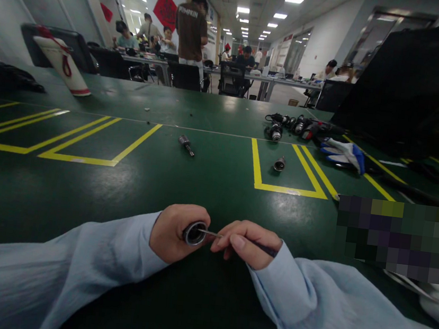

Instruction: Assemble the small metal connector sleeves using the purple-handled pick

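My left hand (178,230) is wrapped round a hollow metal cylindrical part (194,234), its open ring end turned towards me. Between the fingers of my right hand (249,241) is a thin screwdriver-like tool (268,250) with a dark handle. The slim metal shaft reaches left, and its tip is at the mouth of the cylinder; how far it goes in I cannot tell. Beyond my hands lie a metal piece with a narrow shank (186,145) and a small cup-shaped metal part (279,164) inside a yellow-taped outline.
The green table (128,190) carries yellow tape outlines. Several dark metal parts (275,131) lie at the back right, beside a blue and white glove (343,154). A large black panel (417,87) rises on the right. A white cylinder with red trim (65,66) stands back left. People work behind.
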### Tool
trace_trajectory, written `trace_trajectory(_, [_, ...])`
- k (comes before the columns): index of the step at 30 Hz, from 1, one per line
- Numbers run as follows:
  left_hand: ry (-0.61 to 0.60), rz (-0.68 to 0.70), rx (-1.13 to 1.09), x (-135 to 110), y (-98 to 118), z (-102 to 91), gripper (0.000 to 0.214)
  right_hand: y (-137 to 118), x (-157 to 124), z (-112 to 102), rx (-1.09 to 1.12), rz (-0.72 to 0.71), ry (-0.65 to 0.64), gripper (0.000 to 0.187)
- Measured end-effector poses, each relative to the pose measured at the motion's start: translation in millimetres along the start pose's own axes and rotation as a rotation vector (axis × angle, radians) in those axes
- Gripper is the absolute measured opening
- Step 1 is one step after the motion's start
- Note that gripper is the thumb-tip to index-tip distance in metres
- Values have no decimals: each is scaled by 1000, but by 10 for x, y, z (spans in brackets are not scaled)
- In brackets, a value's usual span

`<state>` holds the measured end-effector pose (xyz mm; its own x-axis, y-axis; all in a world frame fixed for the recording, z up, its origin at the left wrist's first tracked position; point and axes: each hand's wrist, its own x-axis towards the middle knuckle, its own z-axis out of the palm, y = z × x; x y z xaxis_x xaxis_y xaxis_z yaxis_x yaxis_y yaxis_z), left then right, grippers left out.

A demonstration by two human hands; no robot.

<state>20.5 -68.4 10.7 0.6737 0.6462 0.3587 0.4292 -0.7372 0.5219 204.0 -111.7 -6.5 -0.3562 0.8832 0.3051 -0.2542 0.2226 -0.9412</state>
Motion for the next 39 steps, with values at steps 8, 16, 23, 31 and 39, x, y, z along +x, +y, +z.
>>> trace_trajectory(8, [1, 63, -47, -10, 4, -8, 15, 59, 61, -76, 350, 185, -51, 20])
trace_trajectory(16, [24, 44, -52, -8, 13, -4, 16, 53, 54, -88, 327, 149, -47, 19])
trace_trajectory(23, [8, 35, 6, -3, -2, 4, 16, 3, 25, -26, 94, 52, -8, 20])
trace_trajectory(31, [18, 39, -32, -6, 3, -2, 16, 5, 41, -66, 176, 89, -37, 22])
trace_trajectory(39, [58, 4, -31, 4, 13, -13, 17, 4, 33, -101, 155, 49, -33, 22])
